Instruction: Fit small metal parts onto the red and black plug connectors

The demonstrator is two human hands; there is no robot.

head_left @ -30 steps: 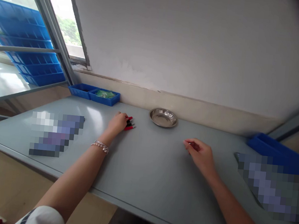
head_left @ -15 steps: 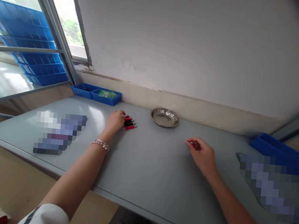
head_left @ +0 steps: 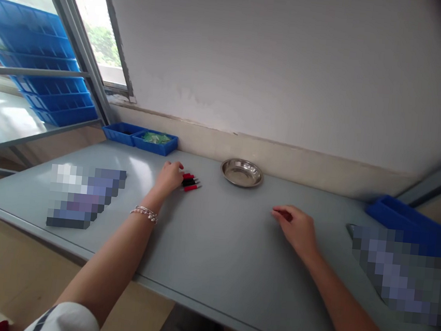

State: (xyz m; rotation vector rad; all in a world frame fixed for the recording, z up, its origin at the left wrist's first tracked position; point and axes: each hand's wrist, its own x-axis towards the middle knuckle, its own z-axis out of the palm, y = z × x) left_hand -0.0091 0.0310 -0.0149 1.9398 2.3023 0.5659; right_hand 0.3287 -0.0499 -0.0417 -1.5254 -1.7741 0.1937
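Note:
My left hand (head_left: 169, 176) reaches far across the grey table (head_left: 216, 248), with a bead bracelet on its wrist. Its bent fingers close on the left ends of a small cluster of red and black stick-like pieces (head_left: 191, 182) that lie side by side on the table. My right hand (head_left: 295, 227) rests on the table to the right, with its fingers curled and thumb and forefinger pressed together. What they hold, if anything, is hidden. A shallow steel dish (head_left: 242, 173) sits between the two hands, near the wall.
Two small blue bins (head_left: 140, 138) stand at the back left by the window, one holding green bits. A larger blue bin (head_left: 414, 220) is at the right edge. Blurred patches lie on the table at left (head_left: 85, 194) and right (head_left: 397, 273). Stacked blue trays (head_left: 43, 65) show beyond the window frame.
My left hand has slid slightly left, so more of the red and black pieces shows. My right hand has stayed in place with its fingers curled a little more.

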